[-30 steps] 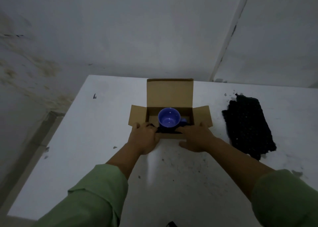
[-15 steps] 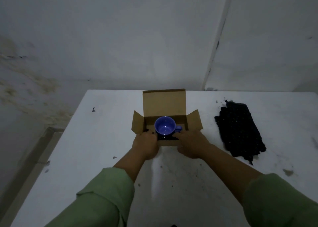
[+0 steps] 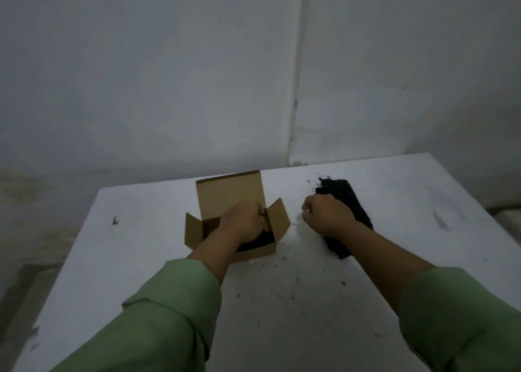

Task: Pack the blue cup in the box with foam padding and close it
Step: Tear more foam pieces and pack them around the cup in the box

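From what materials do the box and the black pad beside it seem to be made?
The box looks like brown cardboard with a matte finish: its flaps are thin, stiff and folded along sharp creases. The black pad under the right hand looks like soft foam, matte and rough, and dark crumbs lie scattered on the table around it. The dim light leaves its exact type open.

My left hand reaches down into the open cardboard box, fingers curled, hiding whatever sits inside; dark foam shows at the box's near edge. My right hand is closed over the black foam slab lying on the white surface just right of the box. Both sleeves are green.
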